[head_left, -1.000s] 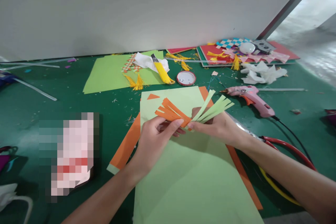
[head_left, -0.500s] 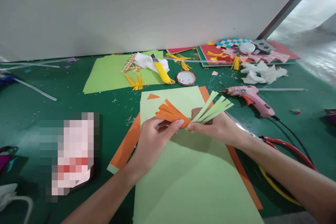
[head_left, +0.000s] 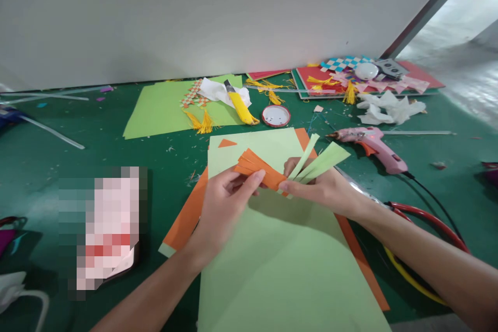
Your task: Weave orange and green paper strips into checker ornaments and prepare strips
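My left hand (head_left: pixel 229 197) pinches a fan of orange paper strips (head_left: pixel 257 163) between thumb and fingers. Where the strips cross at their lower end, my right hand (head_left: pixel 317 184) presses with its thumb. Light green paper strips (head_left: pixel 324 161) spread up and right from that hand, interlaced with the orange ones. Both hands hover over a pale green paper sheet (head_left: pixel 284 270) with orange paper (head_left: pixel 187 215) beneath it. On the sheet's far part lies a small orange triangle scrap (head_left: pixel 226 143). My fingers behind the strips are partly hidden.
A pink glue gun (head_left: pixel 375 145) lies at right, near red-handled scissors or pliers (head_left: pixel 428 212). Behind are a yellow cutter knife (head_left: pixel 241 106), a round lid (head_left: pixel 276 115), green sheets (head_left: pixel 155 109) and crumpled tissue (head_left: pixel 391 107). A blurred-out phone-like object (head_left: pixel 112 223) rests at left.
My left thumb has slid up and left along the orange strips, which now lie closer together. The green strips have bunched into two groups.
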The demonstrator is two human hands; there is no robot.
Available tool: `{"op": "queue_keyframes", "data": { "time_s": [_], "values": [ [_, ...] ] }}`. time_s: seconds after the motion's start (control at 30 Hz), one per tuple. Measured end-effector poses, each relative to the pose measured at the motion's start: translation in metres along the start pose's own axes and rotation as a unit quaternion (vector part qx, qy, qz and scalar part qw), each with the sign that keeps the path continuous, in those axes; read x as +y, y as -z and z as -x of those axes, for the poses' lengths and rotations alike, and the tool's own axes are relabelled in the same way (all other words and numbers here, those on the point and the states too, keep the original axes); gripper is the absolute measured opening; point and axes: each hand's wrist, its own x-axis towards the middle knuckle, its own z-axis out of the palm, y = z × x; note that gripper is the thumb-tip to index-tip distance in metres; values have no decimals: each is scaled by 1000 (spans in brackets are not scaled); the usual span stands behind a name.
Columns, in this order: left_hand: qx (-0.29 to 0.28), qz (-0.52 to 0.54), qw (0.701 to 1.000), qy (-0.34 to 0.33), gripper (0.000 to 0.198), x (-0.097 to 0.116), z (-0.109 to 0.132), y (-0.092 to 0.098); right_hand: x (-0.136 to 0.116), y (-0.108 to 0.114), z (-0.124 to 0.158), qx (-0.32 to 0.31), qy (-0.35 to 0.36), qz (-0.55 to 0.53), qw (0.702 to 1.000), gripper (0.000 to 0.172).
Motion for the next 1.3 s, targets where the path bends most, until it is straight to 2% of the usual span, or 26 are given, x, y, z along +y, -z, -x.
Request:
{"op": "queue_keyframes", "data": {
  "time_s": [0.17,0.37,0.5,0.67,0.83,1.03,1.1,1.2,1.3],
  "values": [
    [19,29,999,-34,21,1,-2,2,2,1,0,6,-27,-25,999,21],
    [37,96,994,-29,20,-4,-7,4,5,2,1,3,-35,-71,997,24],
    [-11,120,993,3,27,-6,-8,3,6,2,0,9,-32,-73,997,24],
    [-64,80,994,25,27,-5,-7,2,7,3,0,10,-30,-68,997,23],
    [-79,68,995,6,24,-3,-5,2,7,2,-1,5,-34,-69,997,23],
    [-56,60,997,-5,22,-2,-5,3,3,2,0,7,-22,-71,997,23],
    [-63,74,995,-4,22,-1,-3,1,2,1,1,9,-31,-78,996,23],
    [-118,72,990,-2,20,-2,1,-3,1,0,2,9,-35,-90,995,22],
    [-165,37,986,-12,20,-6,4,-6,1,-3,2,6,-11,-117,993,20]
  ]
}}
